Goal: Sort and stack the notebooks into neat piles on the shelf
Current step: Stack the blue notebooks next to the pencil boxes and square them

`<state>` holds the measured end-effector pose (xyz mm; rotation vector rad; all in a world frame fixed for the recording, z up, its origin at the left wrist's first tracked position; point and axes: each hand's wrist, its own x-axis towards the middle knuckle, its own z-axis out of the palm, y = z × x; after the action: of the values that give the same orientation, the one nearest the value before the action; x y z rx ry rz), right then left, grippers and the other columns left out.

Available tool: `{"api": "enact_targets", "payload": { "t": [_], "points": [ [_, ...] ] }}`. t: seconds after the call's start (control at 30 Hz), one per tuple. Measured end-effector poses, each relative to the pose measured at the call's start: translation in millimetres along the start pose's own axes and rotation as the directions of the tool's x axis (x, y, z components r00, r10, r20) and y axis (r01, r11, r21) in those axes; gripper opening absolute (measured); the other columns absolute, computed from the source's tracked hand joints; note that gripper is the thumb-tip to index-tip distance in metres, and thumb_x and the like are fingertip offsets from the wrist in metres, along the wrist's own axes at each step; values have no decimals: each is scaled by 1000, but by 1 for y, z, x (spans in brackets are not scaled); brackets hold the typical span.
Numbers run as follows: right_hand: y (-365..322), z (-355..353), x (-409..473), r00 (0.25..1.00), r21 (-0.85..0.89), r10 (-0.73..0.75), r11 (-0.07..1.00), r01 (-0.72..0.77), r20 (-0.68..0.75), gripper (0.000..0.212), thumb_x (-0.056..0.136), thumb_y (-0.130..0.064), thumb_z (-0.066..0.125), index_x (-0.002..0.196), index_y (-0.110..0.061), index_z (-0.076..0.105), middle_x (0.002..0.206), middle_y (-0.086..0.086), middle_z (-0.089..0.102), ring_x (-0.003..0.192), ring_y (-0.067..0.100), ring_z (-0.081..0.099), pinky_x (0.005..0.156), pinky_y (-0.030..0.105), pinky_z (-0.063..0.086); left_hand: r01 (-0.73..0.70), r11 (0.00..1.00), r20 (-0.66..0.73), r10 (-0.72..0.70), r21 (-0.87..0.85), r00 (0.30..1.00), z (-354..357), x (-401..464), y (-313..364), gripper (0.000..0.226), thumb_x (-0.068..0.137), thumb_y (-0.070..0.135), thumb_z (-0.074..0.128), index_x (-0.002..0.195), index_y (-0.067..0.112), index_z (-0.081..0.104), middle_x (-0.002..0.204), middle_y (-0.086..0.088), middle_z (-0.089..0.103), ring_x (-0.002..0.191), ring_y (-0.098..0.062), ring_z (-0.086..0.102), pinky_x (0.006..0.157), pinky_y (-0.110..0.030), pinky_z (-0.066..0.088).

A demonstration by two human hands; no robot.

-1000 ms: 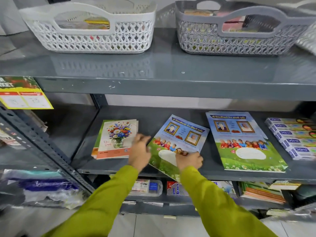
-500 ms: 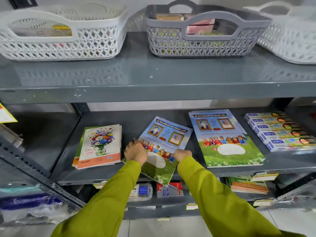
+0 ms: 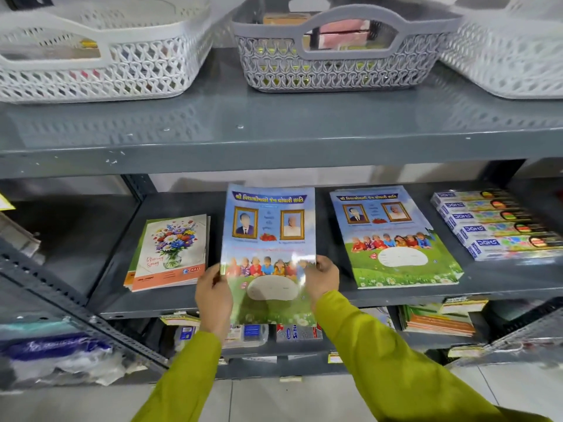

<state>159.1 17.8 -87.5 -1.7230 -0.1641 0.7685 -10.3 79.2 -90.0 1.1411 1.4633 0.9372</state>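
- Since half a second ago the glossy blue-and-green notebook with two framed portraits (image 3: 268, 239) has gone from lying tilted on the grey metal middle shelf (image 3: 502, 284) to being held square and raised, its lower edge now out past the shelf's front lip.
- Left of that held notebook, a small pile of notebooks topped by a white cover with a flower bouquet (image 3: 170, 251) lies flat on the same shelf, just beside the held notebook.
- The left hand (image 3: 213, 295), in a lime-green sleeve, grips the held notebook's left edge, fingers curled around the cover.
- The right hand (image 3: 323, 277) grips the notebook's right edge, thumb on the front of the cover.
- Right of the held notebook, a pile of matching blue-and-green portrait notebooks (image 3: 396, 236) lies flat on the shelf, apart from it.
- Further right, white-and-blue long pencil boxes (image 3: 499, 223) lie side by side near the shelf's end.
- Above the held notebook, the upper shelf carries a white lattice plastic basket (image 3: 122, 65), a grey lattice plastic basket with a handle (image 3: 335, 71) and a second white lattice basket (image 3: 511, 56).
- Below the held notebook, a lower shelf holds small packets, blurred, and a stack of orange-edged books (image 3: 438, 324) to the right.
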Motion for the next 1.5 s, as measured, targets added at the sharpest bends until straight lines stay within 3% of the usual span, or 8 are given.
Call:
{"api": "enact_targets", "payload": {
  "t": [0.2, 0.4, 0.53, 0.7, 0.83, 1.07, 1.17, 1.5],
  "points": [
    [-26, -32, 4, 979, -49, -198, 979, 200, 51, 22, 88, 11, 52, 102, -3, 62, 94, 12, 63, 90, 24, 57, 91, 35, 50, -38, 988, 52, 47, -150, 998, 10, -28, 13, 33, 96, 4, 47, 124, 15, 60, 130, -4, 61, 120, -23, 57, 110, -42, 41],
    [-62, -114, 55, 961, -220, -275, 937, 270, 8, 26, 89, 7, 55, 114, 7, 60, 110, 22, 67, 103, 33, 62, 91, 29, 49, -70, 988, 282, 107, -139, 953, 80, -65, 46, 38, 95, -4, 45, 99, 24, 70, 87, 22, 72, 86, 0, 68, 78, -19, 54],
    [-76, -172, 101, 961, -352, -270, 907, 232, -63, 27, 87, 2, 59, 113, 5, 65, 116, 20, 67, 112, 33, 61, 98, 39, 49, -92, 995, 410, 101, -41, 907, 145, -72, 43, 38, 92, -3, 45, 110, 19, 71, 106, 7, 73, 106, -18, 67, 97, -41, 53],
    [-85, -214, 140, 967, -530, -248, 829, 178, -62, 25, 86, -3, 55, 104, -2, 72, 114, 20, 70, 105, 35, 65, 89, 36, 51, -70, 996, 422, 41, 53, 906, 211, -80, 36, 35, 91, 2, 44, 109, 16, 70, 115, -7, 68, 106, -24, 63, 92, -36, 52],
    [-77, -223, 153, 983, -608, -183, 780, 150, 7, 33, 84, -9, 61, 117, -3, 66, 124, 16, 65, 114, 35, 60, 98, 36, 50, -100, 948, 316, -1, 303, 949, 230, -74, 20, 39, 92, 10, 42, 126, 15, 61, 137, -13, 51, 134, -34, 37, 115, -41, 30],
    [-73, -244, 173, 997, -478, -62, 875, 79, 51, 69, 83, -16, 67, 144, -4, 35, 148, 14, 42, 136, 31, 40, 111, 32, 32, 22, 999, 465, -39, 43, 885, 246, -58, 46, 35, 98, 20, 48, 132, 17, 49, 121, -4, 63, 95, -15, 62, 80, -28, 46],
    [-72, -240, 180, 986, -350, 66, 937, -9, 151, 58, 81, -18, 71, 134, -5, 51, 136, 12, 56, 124, 29, 53, 100, 29, 40, 84, 996, 448, -84, 19, 890, 257, -56, 54, 32, 100, 19, 43, 132, 15, 46, 114, -4, 60, 84, -10, 60, 70, -24, 45],
    [-69, -240, 188, 990, -541, -21, 836, 93, 139, 48, 83, -41, 63, 124, -17, 61, 130, 9, 62, 116, 30, 57, 99, 34, 46, 185, 979, 436, -203, 85, 877, 294, -51, 50, 41, 93, 41, 40, 130, 25, 46, 126, -10, 64, 111, -30, 63, 101, -49, 49]
  ]
}}
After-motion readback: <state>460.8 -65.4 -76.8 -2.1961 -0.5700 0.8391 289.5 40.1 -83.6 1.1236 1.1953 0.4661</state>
